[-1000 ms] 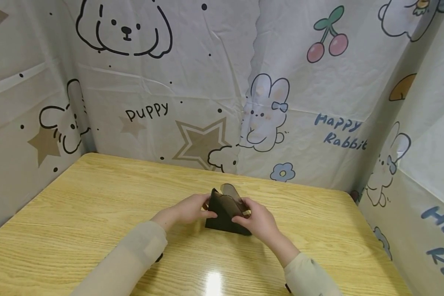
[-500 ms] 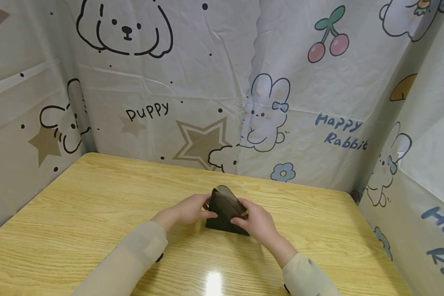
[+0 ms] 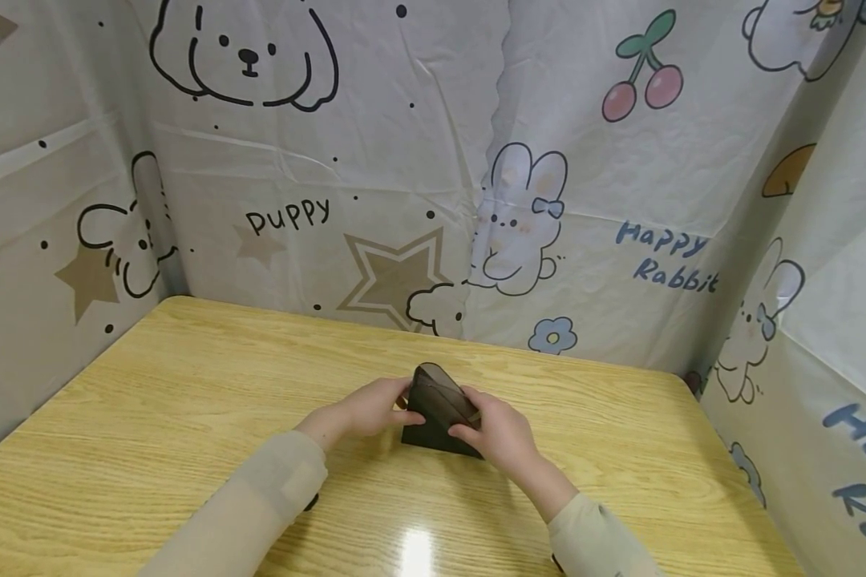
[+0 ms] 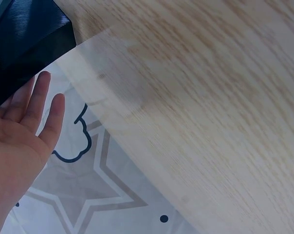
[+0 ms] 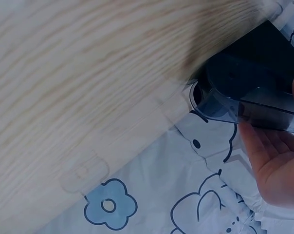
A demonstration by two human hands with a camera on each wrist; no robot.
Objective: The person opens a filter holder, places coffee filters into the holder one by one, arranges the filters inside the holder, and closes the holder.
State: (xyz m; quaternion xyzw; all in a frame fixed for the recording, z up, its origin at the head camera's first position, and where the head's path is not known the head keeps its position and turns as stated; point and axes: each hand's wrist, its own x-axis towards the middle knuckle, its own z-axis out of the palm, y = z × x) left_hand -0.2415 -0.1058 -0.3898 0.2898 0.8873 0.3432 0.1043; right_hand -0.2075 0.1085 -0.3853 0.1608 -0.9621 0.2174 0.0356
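Note:
A black box-like holder with a slanted top stands on the table between both hands in the head view. My left hand grips its left end, thumb on the near side. In the left wrist view that hand has its fingers under the dark box. A smoky see-through piece with a rounded end sits at the top of the holder. My right hand pinches this piece at its right side. The right wrist view shows the clear rounded piece against the black holder; how they fit is unclear.
The wood-grain table spreads around the hands. A printed cloth with cartoon figures hangs along the back and both sides. Light glares off the table near the front.
The see-through piece has shifted left and slightly down against the black holder, together with my right hand. My left hand and the holder have stayed nearly still.

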